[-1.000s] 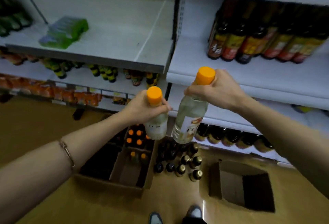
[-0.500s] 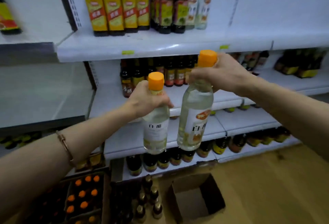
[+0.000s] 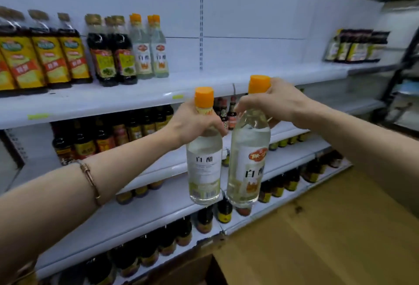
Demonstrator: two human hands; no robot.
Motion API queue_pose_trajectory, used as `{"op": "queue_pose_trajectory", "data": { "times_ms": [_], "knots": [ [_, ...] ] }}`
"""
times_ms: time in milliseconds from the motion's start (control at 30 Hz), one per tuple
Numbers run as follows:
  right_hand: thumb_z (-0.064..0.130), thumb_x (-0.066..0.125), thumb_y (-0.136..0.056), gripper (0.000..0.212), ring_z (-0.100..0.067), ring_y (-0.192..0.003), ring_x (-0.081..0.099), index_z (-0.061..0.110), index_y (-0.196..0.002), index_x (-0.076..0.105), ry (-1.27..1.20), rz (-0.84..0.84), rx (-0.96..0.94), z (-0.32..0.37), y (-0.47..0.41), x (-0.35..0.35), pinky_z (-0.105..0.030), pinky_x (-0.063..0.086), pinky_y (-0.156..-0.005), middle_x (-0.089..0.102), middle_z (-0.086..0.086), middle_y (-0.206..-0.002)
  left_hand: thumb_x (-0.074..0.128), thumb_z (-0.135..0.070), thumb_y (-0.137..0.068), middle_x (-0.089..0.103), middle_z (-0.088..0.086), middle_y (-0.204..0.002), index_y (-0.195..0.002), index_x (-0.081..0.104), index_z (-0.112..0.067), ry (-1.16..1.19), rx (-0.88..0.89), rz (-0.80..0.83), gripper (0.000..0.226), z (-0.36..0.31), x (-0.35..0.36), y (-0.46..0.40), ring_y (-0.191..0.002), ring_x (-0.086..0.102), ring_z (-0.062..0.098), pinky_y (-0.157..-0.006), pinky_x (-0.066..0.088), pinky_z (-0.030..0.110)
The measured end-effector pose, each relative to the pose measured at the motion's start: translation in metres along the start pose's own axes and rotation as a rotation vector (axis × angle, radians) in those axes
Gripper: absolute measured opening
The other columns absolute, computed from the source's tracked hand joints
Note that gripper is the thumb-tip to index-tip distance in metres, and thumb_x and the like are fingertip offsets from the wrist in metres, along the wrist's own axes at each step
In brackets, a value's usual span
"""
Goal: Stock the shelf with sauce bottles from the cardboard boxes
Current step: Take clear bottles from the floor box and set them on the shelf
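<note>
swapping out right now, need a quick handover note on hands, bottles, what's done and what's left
Left hand: grips the neck of a clear bottle, held in the air.
Right hand: grips the neck of a second clear bottle, also in the air, beside the first.
Both hang in front of the shelves, below the upper shelf.
Done: a few matching orange-capped bottles already stand on that shelf, next to the dark bottles.
Left: neither held bottle is shelved yet. The bare space to the right of the matching ones looks like the likely spot.
</note>
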State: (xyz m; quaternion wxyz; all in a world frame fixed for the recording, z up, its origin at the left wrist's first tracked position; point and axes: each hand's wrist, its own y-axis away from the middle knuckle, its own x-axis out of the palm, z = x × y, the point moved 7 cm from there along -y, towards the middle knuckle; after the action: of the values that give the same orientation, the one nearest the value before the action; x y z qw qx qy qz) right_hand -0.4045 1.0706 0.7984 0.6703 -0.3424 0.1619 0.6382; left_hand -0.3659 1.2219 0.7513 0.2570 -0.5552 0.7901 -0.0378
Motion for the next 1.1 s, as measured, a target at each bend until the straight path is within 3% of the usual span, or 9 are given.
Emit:
{"op": "queue_pose_trajectory", "data": {
  "times_ms": [100, 200, 367, 500, 600, 733, 900, 1000, 1100],
  "knots": [
    [0.034, 0.072, -0.077, 0.031, -0.028, -0.072, 0.072, 0.003, -0.080, 0.073, 0.020, -0.016, 0.018, -0.022, -0.003, -0.026, -0.031, 0.058, -0.058, 0.074, -0.008, -0.072, 0.072, -0.017, -0.062, 0.071, 0.022, -0.084, -0.080, 0.068, 0.013, -0.007, 0.003, 0.042, 0.036, -0.014, 0.030, -0.019, -0.083, 0.069, 0.032, -0.078, 0.057, 0.042],
    [0.036, 0.072, -0.077, 0.032, -0.029, -0.075, 0.072, 0.004, -0.081, 0.073, 0.026, -0.039, 0.035, -0.038, -0.011, -0.048, -0.033, 0.058, -0.060, 0.075, -0.010, -0.076, 0.074, -0.011, -0.068, 0.072, 0.019, -0.082, -0.080, 0.068, 0.013, -0.033, 0.000, 0.065, 0.028, -0.020, 0.047, -0.037, -0.080, 0.069, 0.029, -0.079, 0.057, 0.045],
    [0.033, 0.075, -0.072, 0.024, -0.022, -0.061, 0.065, 0.012, -0.064, 0.066, 0.011, -0.066, 0.047, -0.053, -0.038, -0.073, -0.032, 0.055, -0.056, 0.072, -0.010, -0.070, 0.071, -0.016, -0.064, 0.072, 0.020, -0.082, -0.079, 0.068, 0.014, -0.068, 0.020, 0.089, 0.034, -0.020, 0.058, -0.074, -0.081, 0.069, 0.031, -0.076, 0.057, 0.041],
    [0.033, 0.074, -0.074, 0.024, -0.017, -0.052, 0.060, 0.013, -0.066, 0.064, 0.020, -0.074, 0.038, -0.060, -0.070, -0.085, -0.025, 0.046, -0.047, 0.069, -0.009, -0.065, 0.073, -0.026, -0.051, 0.071, 0.022, -0.079, -0.073, 0.067, 0.012, -0.061, 0.056, 0.071, 0.044, -0.013, 0.057, -0.114, -0.078, 0.069, 0.036, -0.073, 0.057, 0.043],
    [0.033, 0.074, -0.075, 0.026, -0.019, -0.056, 0.064, 0.009, -0.068, 0.067, 0.037, -0.071, 0.035, -0.061, -0.098, -0.091, -0.030, 0.054, -0.053, 0.072, -0.007, -0.067, 0.070, -0.023, -0.056, 0.071, 0.022, -0.079, -0.070, 0.069, 0.008, -0.048, 0.066, 0.043, 0.033, -0.008, 0.053, -0.145, -0.071, 0.066, 0.030, -0.065, 0.055, 0.034],
    [0.032, 0.074, -0.076, 0.035, -0.023, -0.060, 0.066, -0.001, -0.085, 0.072, 0.041, -0.070, 0.015, -0.055, -0.142, -0.101, -0.030, 0.056, -0.054, 0.074, -0.015, -0.080, 0.068, -0.018, -0.058, 0.072, 0.016, -0.073, -0.060, 0.070, -0.003, -0.011, 0.085, -0.017, 0.015, -0.008, 0.036, -0.186, -0.067, 0.066, 0.025, -0.059, 0.052, 0.029],
    [0.031, 0.072, -0.079, 0.033, -0.028, -0.066, 0.067, -0.001, -0.089, 0.070, 0.041, -0.033, -0.038, -0.041, -0.201, -0.101, -0.041, 0.060, -0.067, 0.075, -0.014, -0.078, 0.067, 0.003, -0.077, 0.071, 0.013, -0.065, -0.069, 0.063, 0.007, 0.057, 0.085, -0.030, 0.009, -0.014, 0.001, -0.234, -0.060, 0.069, 0.022, -0.057, 0.056, 0.027],
    [0.031, 0.071, -0.080, 0.026, -0.025, -0.064, 0.066, 0.004, -0.083, 0.069, 0.032, -0.038, -0.085, -0.031, -0.232, -0.101, -0.033, 0.059, -0.061, 0.074, -0.012, -0.076, 0.063, 0.005, -0.081, 0.071, 0.011, -0.063, -0.072, 0.062, 0.007, 0.030, 0.100, -0.085, 0.009, -0.018, -0.025, -0.252, -0.058, 0.069, 0.019, -0.054, 0.054, 0.023],
    [0.031, 0.071, -0.081, 0.026, -0.024, -0.064, 0.067, 0.006, -0.084, 0.068, 0.026, -0.019, -0.126, -0.022, -0.262, -0.096, -0.032, 0.059, -0.061, 0.075, -0.014, -0.081, 0.064, 0.001, -0.081, 0.072, 0.013, -0.067, -0.073, 0.064, 0.006, -0.028, 0.113, -0.152, 0.009, -0.017, -0.049, -0.266, -0.064, 0.071, 0.024, -0.064, 0.058, 0.031]
  ]
}}
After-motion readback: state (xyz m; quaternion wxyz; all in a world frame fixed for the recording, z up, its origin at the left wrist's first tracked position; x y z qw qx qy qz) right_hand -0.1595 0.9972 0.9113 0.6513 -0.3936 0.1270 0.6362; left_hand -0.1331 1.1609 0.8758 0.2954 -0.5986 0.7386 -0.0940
